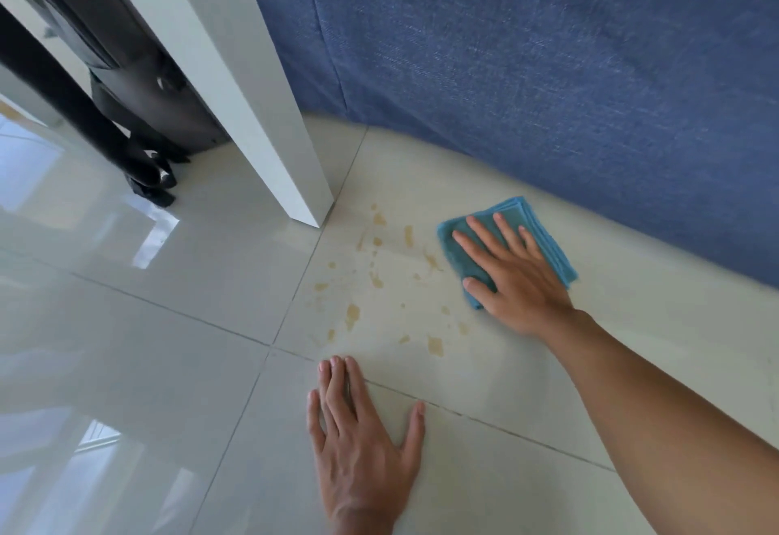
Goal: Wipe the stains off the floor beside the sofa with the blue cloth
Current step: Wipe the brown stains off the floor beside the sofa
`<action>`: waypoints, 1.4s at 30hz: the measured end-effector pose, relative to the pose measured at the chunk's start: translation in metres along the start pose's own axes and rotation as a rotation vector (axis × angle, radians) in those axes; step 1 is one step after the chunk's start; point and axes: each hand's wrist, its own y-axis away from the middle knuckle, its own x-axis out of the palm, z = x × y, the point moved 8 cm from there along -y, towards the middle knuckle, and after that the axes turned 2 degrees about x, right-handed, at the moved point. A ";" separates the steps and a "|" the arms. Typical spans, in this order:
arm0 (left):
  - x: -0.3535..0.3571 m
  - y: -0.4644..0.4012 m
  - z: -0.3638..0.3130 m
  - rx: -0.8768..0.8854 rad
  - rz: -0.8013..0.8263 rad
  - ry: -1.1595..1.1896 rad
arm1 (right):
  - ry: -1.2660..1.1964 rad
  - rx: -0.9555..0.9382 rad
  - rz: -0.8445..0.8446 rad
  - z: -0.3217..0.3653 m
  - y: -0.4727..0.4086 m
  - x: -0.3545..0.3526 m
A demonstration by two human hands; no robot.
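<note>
The right hand (512, 269) presses flat, fingers straight, on the folded blue cloth (543, 235) just right of the yellowish stains (375, 277) by the sofa's (527, 71) base — the left hand (362, 446), splayed on the floor tile (147, 366), likely braces.

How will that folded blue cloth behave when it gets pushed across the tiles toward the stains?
The blue cloth looks soft and layered, so it will probably bunch or unfold unless pressed flat, as the right hand presses it now. The floor is glossy, so it should glide easily.
</note>
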 end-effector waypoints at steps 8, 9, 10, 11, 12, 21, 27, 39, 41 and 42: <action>-0.004 0.001 0.002 -0.015 -0.053 0.012 | -0.035 -0.160 0.037 0.051 0.003 0.004; -0.004 0.000 0.001 -0.011 -0.067 0.012 | -0.033 -0.174 0.041 0.041 0.002 0.003; -0.004 0.000 0.001 -0.007 -0.080 0.009 | -0.024 -0.142 0.029 0.031 -0.004 0.000; -0.004 0.000 0.000 -0.003 -0.101 0.006 | -0.022 -0.070 0.006 0.026 -0.015 -0.003; -0.005 -0.001 0.000 0.003 -0.130 0.004 | -0.026 0.016 -0.020 0.026 -0.029 -0.005; -0.007 -0.005 0.001 -0.035 -0.202 0.016 | -0.102 -0.263 0.047 0.073 -0.060 -0.004; -0.004 -0.004 0.001 -0.008 -0.189 0.007 | -0.143 -0.085 -0.015 0.108 -0.096 -0.011; -0.002 -0.006 0.002 -0.001 -0.147 0.005 | -0.156 -0.165 -0.012 0.099 -0.092 -0.010; -0.002 -0.005 0.003 -0.006 -0.144 -0.003 | -0.158 -0.169 -0.007 0.112 -0.089 -0.009; -0.003 -0.005 0.003 -0.007 -0.145 -0.007 | -0.160 -0.193 0.006 0.116 -0.087 -0.008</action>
